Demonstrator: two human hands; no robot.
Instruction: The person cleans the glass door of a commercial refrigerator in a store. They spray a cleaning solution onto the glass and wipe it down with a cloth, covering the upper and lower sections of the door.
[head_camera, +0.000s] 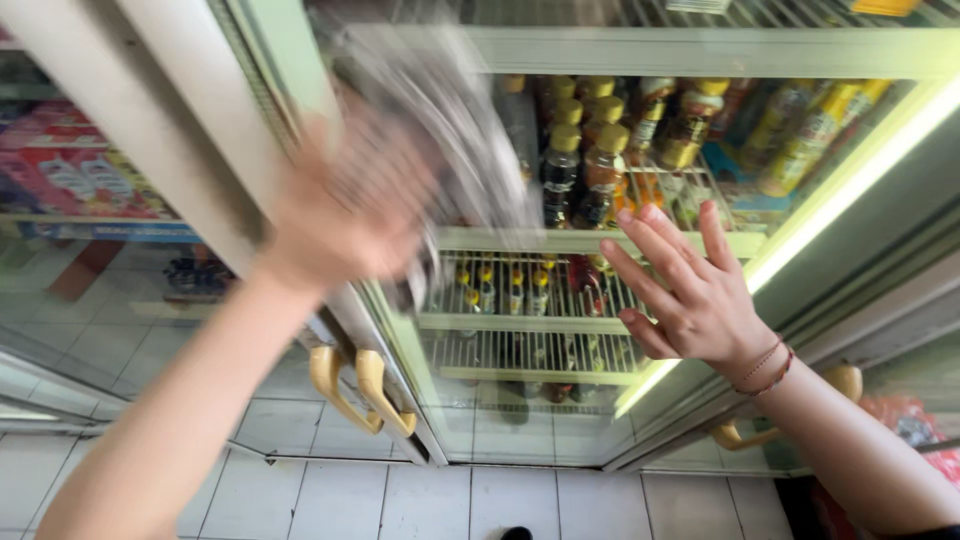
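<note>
Nearest the camera, two pale yellow curved plastic door handles (362, 390) sit side by side on the white-framed glass doors of a drinks cooler, above the white tiled floor (500, 500). A third yellow handle (740, 435) shows behind the right forearm, which wears thin red string bracelets (765, 368) at the wrist.

The left hand (345, 215) is raised and badly blurred; it seems to be closed round a clear, greyish plastic-wrapped pack (440, 130) that streaks upward from the fingers toward the cooler's top shelf, though its exact shape cannot be made out. The right hand (690, 290) is open, fingers spread and holding nothing, palm facing the cooler's interior, just right of the pack and lower.

Beyond the hands, the white wire shelves (530, 320) carry small bottles with yellow caps (490, 285) in a low row. Higher up stand taller dark-liquid bottles with yellow caps (585, 165), and to their right yellow-labelled bottles (810, 130) lean beside the lit door edge. Far left, through the glass, pink and red packages (70, 165) fill a blue-edged store shelf.
</note>
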